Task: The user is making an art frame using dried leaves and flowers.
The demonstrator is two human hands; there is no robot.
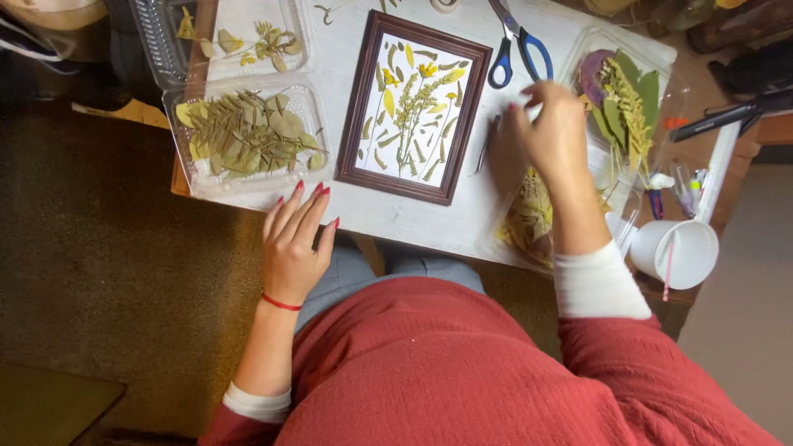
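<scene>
A dark brown picture frame [357, 99] lies on the white table [388, 216], holding a white sheet with pressed yellow flowers and green leaves. My left hand [296, 241] rests flat at the table's near edge, fingers together and holding nothing, just below the frame's left corner. My right hand [547, 134] hovers to the right of the frame with fingers curled and blurred, over a clear bag of dried leaves [529, 219]. Whether it pinches anything is unclear. Thin tweezers [483, 153] lie beside it.
Two clear plastic trays of pressed leaves [248, 136] [248, 37] sit left of the frame. Blue-handled scissors [516, 45] lie at the back. A clear tray of larger green and purple leaves [619, 95] is at right, with a white paper cup [677, 252] at the near right.
</scene>
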